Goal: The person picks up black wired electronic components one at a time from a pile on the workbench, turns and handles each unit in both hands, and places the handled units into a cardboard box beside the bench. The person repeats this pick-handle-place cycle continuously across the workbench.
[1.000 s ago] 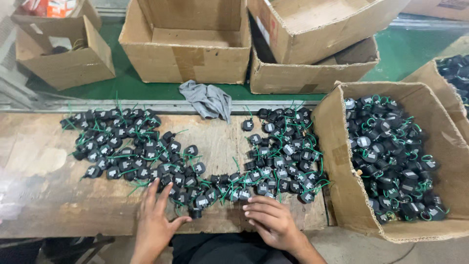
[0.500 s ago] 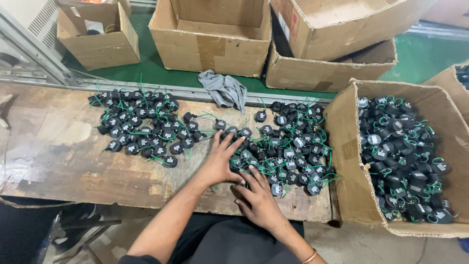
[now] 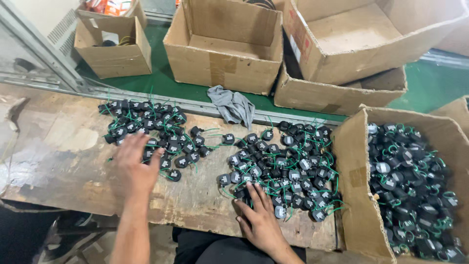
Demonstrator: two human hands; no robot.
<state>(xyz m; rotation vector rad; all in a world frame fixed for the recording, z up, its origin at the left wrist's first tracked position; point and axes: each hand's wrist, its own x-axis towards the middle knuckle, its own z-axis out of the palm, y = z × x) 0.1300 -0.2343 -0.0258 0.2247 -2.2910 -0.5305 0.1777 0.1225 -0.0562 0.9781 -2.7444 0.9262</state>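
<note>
the left hand [image 3: 136, 164] lies flat and spread wide on the near edge of the left pile of small black parts with green wires [image 3: 149, 132], fingers pointing away from the person, holding nothing. that pile's long axis runs from far left to near right across the worn wooden bench [image 3: 53, 156]. the right hand [image 3: 259, 215] rests open, fingers splayed, against the near side of the right pile [image 3: 286, 168], just beside the parts-filled cardboard box [image 3: 356, 181].

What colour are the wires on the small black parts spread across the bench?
Green, on the small black parts; the head view shows it best, near the right hand.
</note>
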